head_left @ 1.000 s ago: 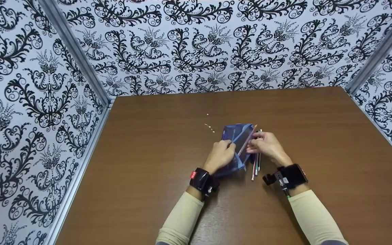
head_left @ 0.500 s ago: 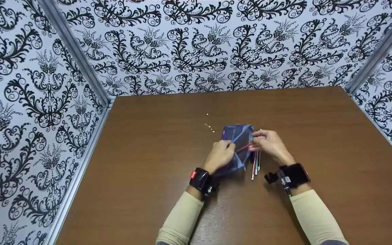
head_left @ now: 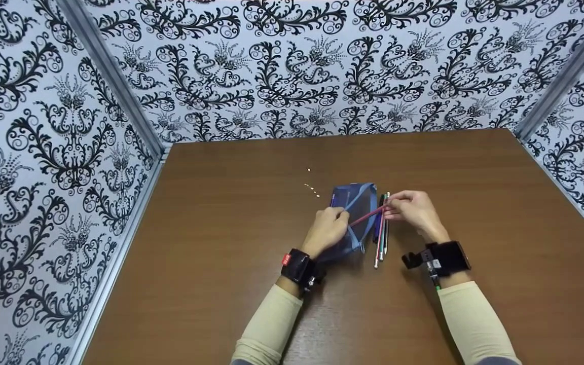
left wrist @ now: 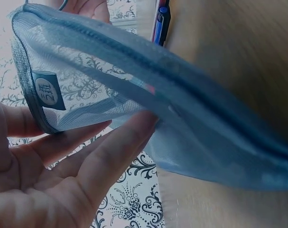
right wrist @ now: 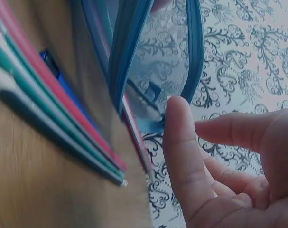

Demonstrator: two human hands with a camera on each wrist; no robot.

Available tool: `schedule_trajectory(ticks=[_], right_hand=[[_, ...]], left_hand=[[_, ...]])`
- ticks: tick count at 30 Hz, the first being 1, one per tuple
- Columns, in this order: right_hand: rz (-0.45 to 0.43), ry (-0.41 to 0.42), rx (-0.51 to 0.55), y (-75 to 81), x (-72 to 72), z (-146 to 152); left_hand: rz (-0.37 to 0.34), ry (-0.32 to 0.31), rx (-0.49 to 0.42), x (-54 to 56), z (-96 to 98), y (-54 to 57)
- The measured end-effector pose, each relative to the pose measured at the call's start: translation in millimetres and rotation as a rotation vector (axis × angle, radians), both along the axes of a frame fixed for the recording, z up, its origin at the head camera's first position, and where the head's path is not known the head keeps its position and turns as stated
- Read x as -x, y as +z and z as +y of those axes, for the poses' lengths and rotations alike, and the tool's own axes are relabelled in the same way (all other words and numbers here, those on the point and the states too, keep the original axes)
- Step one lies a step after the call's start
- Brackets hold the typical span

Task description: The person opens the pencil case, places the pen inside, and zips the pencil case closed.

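In the head view my left hand (head_left: 326,230) holds a blue mesh pencil pouch (head_left: 342,195) by its near edge. The left wrist view shows its fingers against the translucent mesh (left wrist: 77,95), close to a small dark label (left wrist: 49,90). My right hand (head_left: 416,213) pinches the end of a thin red pencil (head_left: 368,216), which slants across the pouch's mouth, its other end by my left fingers. Right of the pouch lie several pencils (head_left: 381,243) and a blue pen (head_left: 376,230). The right wrist view shows the pouch's zipper edges (right wrist: 193,57) standing apart.
Small pale specks (head_left: 312,189) lie on the brown wooden table (head_left: 231,213) behind the pouch. Patterned black-and-white walls (head_left: 292,66) with metal corner posts (head_left: 114,76) enclose the back and sides.
My right hand has moved a little right and away from me, swinging the red pencil from steep to slanting across the pouch opening. My left hand has stayed almost still on the pouch.
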State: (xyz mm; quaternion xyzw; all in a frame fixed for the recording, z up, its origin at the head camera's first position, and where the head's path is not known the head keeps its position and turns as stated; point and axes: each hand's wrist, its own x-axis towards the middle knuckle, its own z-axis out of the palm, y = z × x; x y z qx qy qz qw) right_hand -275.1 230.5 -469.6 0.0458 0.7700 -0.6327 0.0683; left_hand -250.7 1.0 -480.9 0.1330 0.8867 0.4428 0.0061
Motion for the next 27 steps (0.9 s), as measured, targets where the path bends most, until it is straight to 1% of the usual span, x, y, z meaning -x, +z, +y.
schedule_trajectory(ticks=[7,14,23,27], right_hand=[[-0.025,-0.016,-0.015,-7.4,2.4,8],[-0.057,-0.051,0.016,-13.1,6.7,12],[-0.041,-0.102,0.045,-19.4,11.1,10],[-0.019,-0.117,0.073,-19.0,12.0,9]], left_hand=[[0.003,0.000,0.008,-0.2,-0.5,0.7],[0.012,-0.003,0.011,-1.4,-1.1,4.4],[0.005,-0.005,0.000,-1.3,-0.8,4.9],[0.012,-0.018,0.003,-2.0,-0.1,5.2]])
